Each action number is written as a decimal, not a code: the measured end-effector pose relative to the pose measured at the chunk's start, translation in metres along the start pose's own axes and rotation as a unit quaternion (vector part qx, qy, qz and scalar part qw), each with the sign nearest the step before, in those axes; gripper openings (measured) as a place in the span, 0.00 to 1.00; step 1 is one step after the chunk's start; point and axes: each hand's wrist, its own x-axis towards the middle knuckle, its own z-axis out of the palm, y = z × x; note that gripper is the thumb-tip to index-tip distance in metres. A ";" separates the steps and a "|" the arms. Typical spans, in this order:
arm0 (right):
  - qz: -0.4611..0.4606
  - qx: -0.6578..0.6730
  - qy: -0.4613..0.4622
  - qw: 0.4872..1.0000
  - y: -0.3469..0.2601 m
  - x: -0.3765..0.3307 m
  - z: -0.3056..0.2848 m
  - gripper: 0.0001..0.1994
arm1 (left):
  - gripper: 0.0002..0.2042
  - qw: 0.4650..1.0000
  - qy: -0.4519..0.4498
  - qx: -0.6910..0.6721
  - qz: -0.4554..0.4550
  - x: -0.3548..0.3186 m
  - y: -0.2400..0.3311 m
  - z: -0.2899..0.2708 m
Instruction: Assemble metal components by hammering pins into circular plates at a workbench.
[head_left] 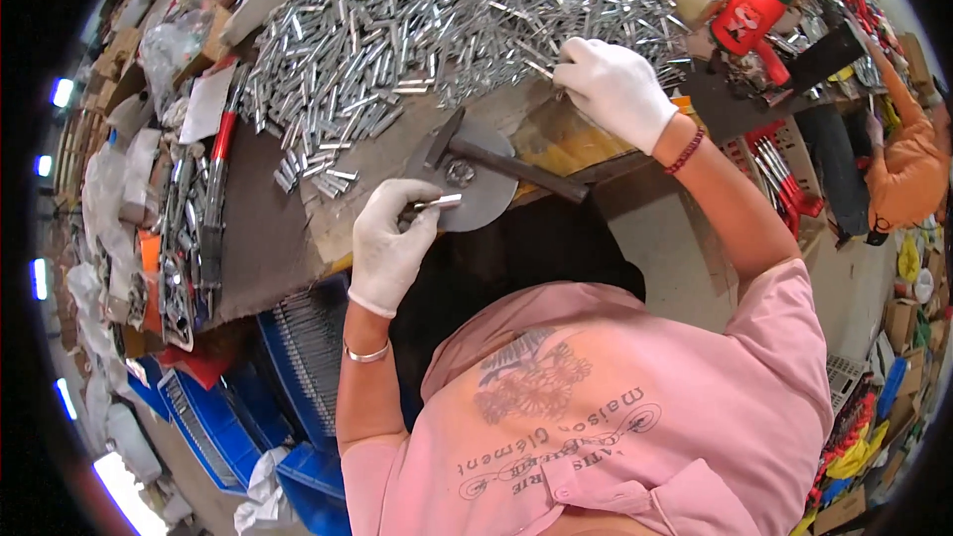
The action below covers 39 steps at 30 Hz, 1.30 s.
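Metal piece (450,201) in the left grip, others heaped above

Small and straight, it looks light, stiff and sturdy, though its smooth sides may slip against glove fabric; mid-length seems the best hold. It sits left of the frame's centre, pinched between thumb and fingers of the left hand (389,246), which is raised and curled beside a round grey plate (486,214). At upper centre-right, the right hand (615,89) reaches with bent elbow to the metal pile (437,15); whether its grip pinches a piece, I cannot tell.
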 end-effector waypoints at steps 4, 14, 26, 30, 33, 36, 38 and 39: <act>-0.021 0.170 0.054 0.984 -0.064 -0.001 -0.021 0.04 | 0.07 0.988 0.027 0.107 0.110 0.002 0.006 0.002; 0.020 0.196 -0.075 0.977 -0.136 -0.006 -0.007 0.03 | 0.06 0.959 0.056 0.214 0.178 0.001 0.009 -0.003; 0.006 0.192 -0.086 0.978 -0.139 0.005 0.000 0.02 | 0.09 0.964 0.056 0.199 0.169 -0.003 -0.002 -0.002; -0.003 0.220 -0.068 0.973 -0.139 0.006 0.004 0.02 | 0.09 0.950 0.074 0.223 0.207 -0.003 -0.004 0.000; -0.003 0.234 -0.072 0.970 -0.141 0.009 0.007 0.02 | 0.09 0.952 0.069 0.215 0.206 -0.003 -0.007 0.001; -0.005 0.224 -0.080 0.971 -0.144 0.008 0.010 0.03 | 0.09 0.957 0.067 0.202 0.197 -0.005 -0.009 0.002; -0.019 0.224 -0.095 0.970 -0.140 0.008 0.006 0.03 | 0.09 0.958 0.069 0.198 0.194 -0.007 -0.008 0.004; -0.020 0.221 -0.093 0.971 -0.134 0.011 0.003 0.03 | 0.09 0.959 0.073 0.197 0.187 -0.008 -0.007 0.004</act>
